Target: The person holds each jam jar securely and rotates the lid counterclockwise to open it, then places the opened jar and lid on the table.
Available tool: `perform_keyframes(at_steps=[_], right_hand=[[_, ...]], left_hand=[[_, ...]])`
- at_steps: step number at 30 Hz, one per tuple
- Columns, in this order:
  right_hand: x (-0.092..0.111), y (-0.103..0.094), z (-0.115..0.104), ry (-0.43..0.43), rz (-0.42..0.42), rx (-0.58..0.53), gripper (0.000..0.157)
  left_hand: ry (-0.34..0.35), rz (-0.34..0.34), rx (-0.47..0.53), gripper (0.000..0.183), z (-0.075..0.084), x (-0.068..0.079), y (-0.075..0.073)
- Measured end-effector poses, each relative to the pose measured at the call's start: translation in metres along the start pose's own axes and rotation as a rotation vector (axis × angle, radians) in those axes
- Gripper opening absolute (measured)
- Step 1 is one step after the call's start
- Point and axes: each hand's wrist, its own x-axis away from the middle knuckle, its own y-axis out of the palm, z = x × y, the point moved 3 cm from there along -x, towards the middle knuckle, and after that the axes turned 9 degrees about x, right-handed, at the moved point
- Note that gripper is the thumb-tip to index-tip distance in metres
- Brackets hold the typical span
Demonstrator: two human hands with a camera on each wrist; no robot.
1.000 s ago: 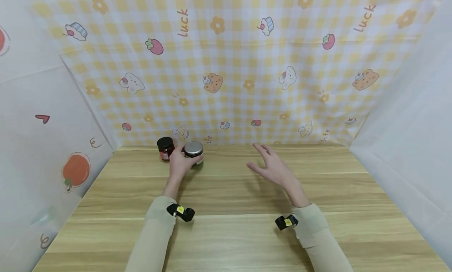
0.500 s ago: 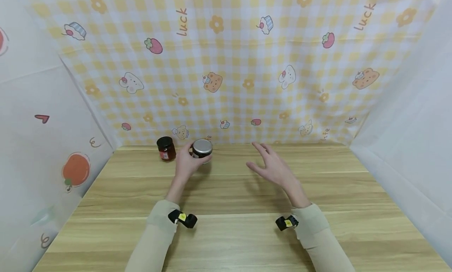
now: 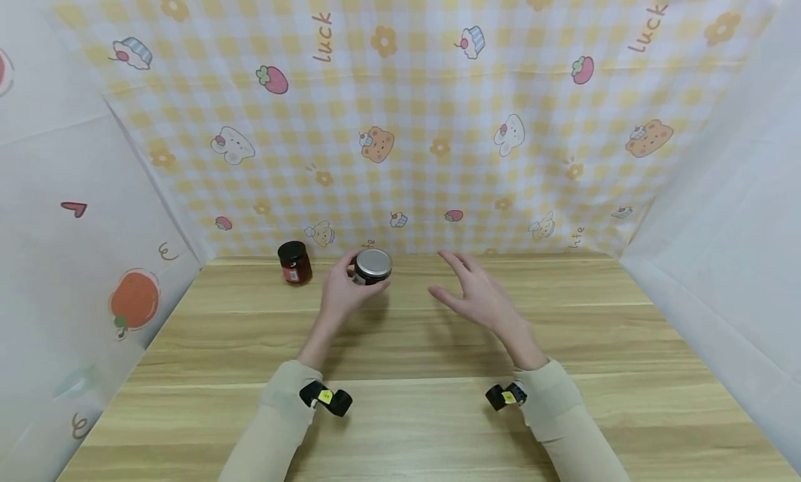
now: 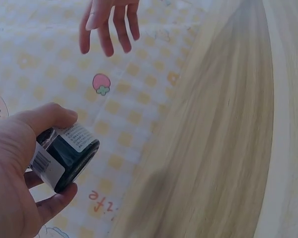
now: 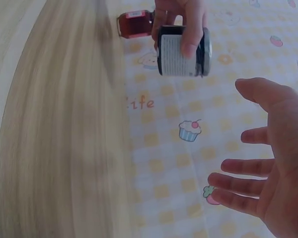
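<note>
Gripping the silver-lidded dark jar [image 3: 373,263] between thumb and fingers, the left hand [image 3: 339,292] holds it lid uppermost and clear of the wooden tabletop [image 3: 400,426], near the rear edge and left of centre. In the left wrist view the jar's base is exposed, with a barcode panel [image 4: 47,166] on its wall; in the right wrist view the thumb lies across a white label [image 5: 181,54] whose fine print is too blurred to read. The right hand [image 3: 478,298], thumb and fingers spread, is held apart from the jar on its right side, palm turned toward it. Left of the left hand, a black-lidded red jar [image 3: 295,263] stands upright on the tabletop near the rear edge. Each forearm bears a beige sleeve [image 3: 272,416] and a small black wrist camera [image 3: 325,397] with a yellow tag. Behind the tabletop hangs a yellow-and-white checked cloth [image 3: 413,183] printed with flowers, strawberries, cupcakes and animal figures; a white sheet [image 3: 69,245] at the left carries a red heart and a round orange-red fruit.
</note>
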Motion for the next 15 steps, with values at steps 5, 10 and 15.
perform_keyframes(at_steps=[5,10,15], right_hand=[[-0.003,-0.005,-0.006,-0.006,0.022,-0.012,0.077],[-0.006,-0.011,-0.012,-0.011,0.044,-0.018,0.075],[-0.009,-0.013,-0.019,-0.052,0.05,-0.024,0.074]], left_hand=[[0.019,-0.014,0.033,0.071,0.01,0.004,0.005],[0.026,-0.038,0.05,0.073,0.017,0.007,0.011],[0.033,-0.048,0.056,0.073,0.023,0.012,0.015]])
